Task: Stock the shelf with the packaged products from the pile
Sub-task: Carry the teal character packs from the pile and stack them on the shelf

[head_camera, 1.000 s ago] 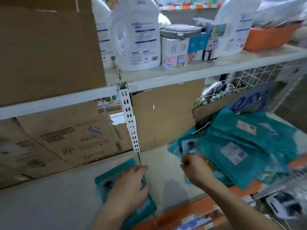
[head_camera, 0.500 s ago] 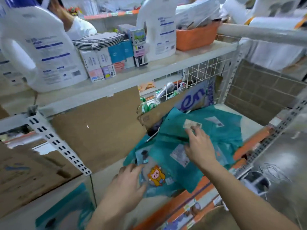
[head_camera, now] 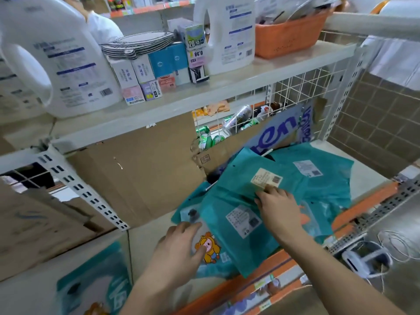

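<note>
A pile of teal packaged products [head_camera: 318,185] lies on the lower shelf [head_camera: 363,169] at the right. My right hand [head_camera: 280,209] rests on the pile, fingers curled at the edge of an upper teal packet [head_camera: 241,185] near its white label. My left hand [head_camera: 179,248] lies with its fingers on a packet with a cartoon figure [head_camera: 210,248] at the pile's front left. One more teal packet [head_camera: 91,285] lies flat on the shelf bay to the left, apart from both hands.
Cardboard sheets [head_camera: 141,169] line the back of the shelf. The upper shelf [head_camera: 227,87] carries white detergent jugs [head_camera: 59,57], small boxes and an orange basket [head_camera: 293,30]. A perforated upright [head_camera: 81,189] divides the bays. An orange price rail [head_camera: 281,267] runs along the front edge.
The view swung right from the left bay to the pile. My left hand left the packet lying at the left and reached the cartoon packet; my right hand moved farther up the pile.
</note>
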`<state>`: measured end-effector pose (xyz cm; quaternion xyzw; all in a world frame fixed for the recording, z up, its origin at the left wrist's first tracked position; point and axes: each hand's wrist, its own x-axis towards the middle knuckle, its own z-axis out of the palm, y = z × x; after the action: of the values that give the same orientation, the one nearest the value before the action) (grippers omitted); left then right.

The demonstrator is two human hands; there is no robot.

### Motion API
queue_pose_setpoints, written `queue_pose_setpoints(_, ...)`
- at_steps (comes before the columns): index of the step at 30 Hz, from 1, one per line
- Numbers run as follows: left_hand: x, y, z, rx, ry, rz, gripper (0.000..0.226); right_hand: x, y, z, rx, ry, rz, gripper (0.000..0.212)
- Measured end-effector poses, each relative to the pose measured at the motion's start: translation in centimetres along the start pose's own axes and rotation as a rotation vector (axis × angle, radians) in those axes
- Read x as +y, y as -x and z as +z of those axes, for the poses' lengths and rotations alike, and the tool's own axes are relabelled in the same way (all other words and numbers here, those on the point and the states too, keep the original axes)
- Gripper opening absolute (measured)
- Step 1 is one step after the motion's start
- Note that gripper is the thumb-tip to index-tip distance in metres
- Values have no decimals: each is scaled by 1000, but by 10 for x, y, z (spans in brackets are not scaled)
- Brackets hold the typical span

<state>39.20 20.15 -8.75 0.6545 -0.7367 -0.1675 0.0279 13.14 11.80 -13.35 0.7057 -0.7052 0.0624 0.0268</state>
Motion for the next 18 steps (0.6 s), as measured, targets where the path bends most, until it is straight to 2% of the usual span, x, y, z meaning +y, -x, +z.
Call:
queue_pose_setpoints(6,-15,8,-11,36,17,-20,58,-26,6,-18,102,-15,-52,34)
queue_pose_setpoints(13,-69,34,-25,67,60,-153,60,-90,16,-65,303,-109,-147,24)
queue_pose_setpoints(18,-105,58,-35,92,92,-212,61,-156,40,-68,176,-179,-268,22)
